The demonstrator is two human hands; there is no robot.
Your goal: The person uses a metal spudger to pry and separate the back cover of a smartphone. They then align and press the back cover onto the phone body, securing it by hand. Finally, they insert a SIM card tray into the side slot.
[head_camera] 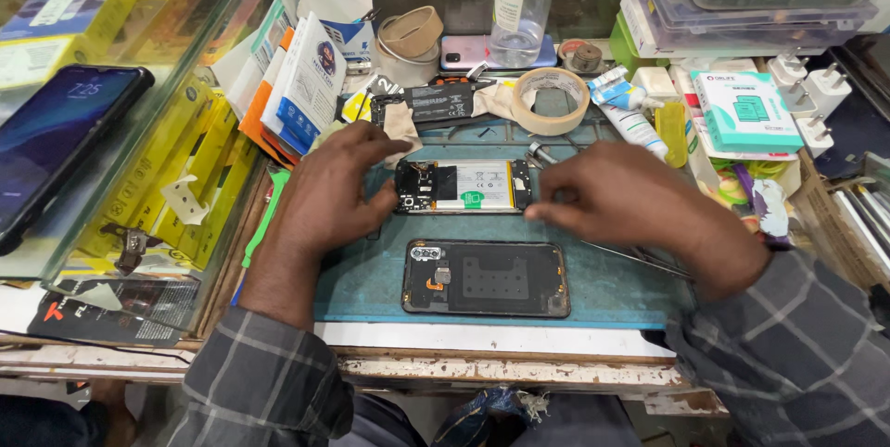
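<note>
Lying mid-mat, the opened phone (462, 186) is pinched at its left end by the left hand (332, 189) and its right end by the right hand (623, 197); its back cover (486, 278) lies nearer.

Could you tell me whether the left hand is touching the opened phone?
Touching: the head view shows the left hand pressed against the opened phone's left end.

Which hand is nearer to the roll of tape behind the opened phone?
The right hand. It sits just in front of the tape roll, fingers on the opened phone's right end. The left hand holds the phone's left end, farther away.
</note>
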